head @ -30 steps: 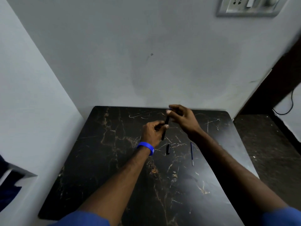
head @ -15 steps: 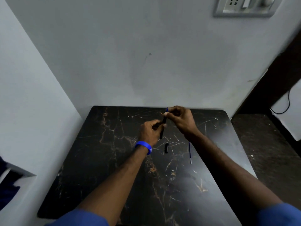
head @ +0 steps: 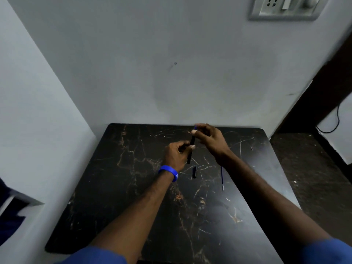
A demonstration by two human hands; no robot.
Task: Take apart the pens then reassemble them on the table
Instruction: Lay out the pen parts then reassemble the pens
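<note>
My left hand (head: 177, 154) grips the middle of a dark pen barrel (head: 191, 151), held nearly upright above the black marble table (head: 118, 187). My right hand (head: 209, 139) pinches the barrel's top end, where a small blue tip (head: 195, 127) shows between thumb and fingers. On the table just below the hands lies a short dark pen cap (head: 194, 172). To its right rests a thin blue refill (head: 222, 178) with a pale tip toward me.
The table stands in a corner, with a white wall behind and another on the left. A socket plate (head: 285, 8) hangs high on the back wall. Dark floor (head: 308, 168) lies to the right of the table. A blue wristband (head: 169, 173) circles my left wrist.
Both hands stayed on the pen barrel. My right hand's fingers shifted up along the barrel's top end, and the blue tip now shows above them.
</note>
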